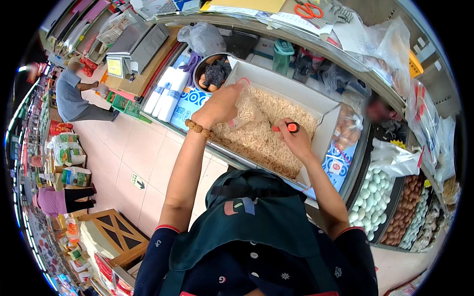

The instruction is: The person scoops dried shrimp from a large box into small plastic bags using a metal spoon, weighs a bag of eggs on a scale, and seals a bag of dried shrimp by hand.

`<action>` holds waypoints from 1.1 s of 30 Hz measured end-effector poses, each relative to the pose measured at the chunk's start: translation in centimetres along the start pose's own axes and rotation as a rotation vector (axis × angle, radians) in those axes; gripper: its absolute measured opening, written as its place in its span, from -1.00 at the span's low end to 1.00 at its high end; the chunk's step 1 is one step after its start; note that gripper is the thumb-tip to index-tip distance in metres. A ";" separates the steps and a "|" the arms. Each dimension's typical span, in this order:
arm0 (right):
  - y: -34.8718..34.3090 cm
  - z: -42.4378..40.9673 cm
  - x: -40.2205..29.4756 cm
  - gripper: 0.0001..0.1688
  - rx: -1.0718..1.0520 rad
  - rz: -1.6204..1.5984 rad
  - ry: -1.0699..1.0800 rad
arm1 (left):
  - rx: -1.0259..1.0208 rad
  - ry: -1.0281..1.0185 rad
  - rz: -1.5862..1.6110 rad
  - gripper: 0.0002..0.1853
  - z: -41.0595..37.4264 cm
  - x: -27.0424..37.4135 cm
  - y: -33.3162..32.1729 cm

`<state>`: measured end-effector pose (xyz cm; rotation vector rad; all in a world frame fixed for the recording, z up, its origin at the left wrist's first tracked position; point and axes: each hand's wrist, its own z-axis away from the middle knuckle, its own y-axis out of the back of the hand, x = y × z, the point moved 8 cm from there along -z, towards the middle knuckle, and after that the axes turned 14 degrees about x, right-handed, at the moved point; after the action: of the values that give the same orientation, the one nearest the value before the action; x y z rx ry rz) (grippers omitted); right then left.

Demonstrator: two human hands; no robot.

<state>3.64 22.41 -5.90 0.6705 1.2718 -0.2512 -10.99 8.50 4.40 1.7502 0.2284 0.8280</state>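
Observation:
A white cardboard box [276, 76] holds a layer of tiny pale dried shrimp [274, 148]. Over its left part, my left hand [221, 103] grips the top of a clear plastic bag [246, 111] with a red edge; the bag looks partly filled with the same pale pieces. My right hand [296, 138] is closed around a red and black handle [291, 127] above the right part of the box. Whatever the handle carries at its far end is hidden in the pale heap or too small to tell.
Left of the box are plastic bag rolls [168, 92] and a metal bowl [196, 72] of eggs. A bag of brown eggs [348, 125] lies right, beside bins of pale eggs [372, 196] and brown eggs [401, 211]. A glass shelf edge [314, 42] runs behind. Two people stand farther left.

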 end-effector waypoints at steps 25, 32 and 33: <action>4.9 8.2 -12.9 -0.89 0.166 -0.009 0.688 | 0.076 0.098 0.264 -0.10 1.3 -3.8 -2.5; 5.3 1.5 -4.2 -0.73 0.219 -0.138 0.091 | 0.051 0.263 0.294 -0.14 2.1 -2.6 -1.5; 4.1 0.3 -3.5 -0.74 0.177 -0.043 0.151 | 0.084 0.250 0.274 -0.29 1.9 -1.9 0.2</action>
<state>5.02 24.77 -1.29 0.8267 1.4205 -0.3567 -11.21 6.00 3.54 1.7781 0.1925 1.2545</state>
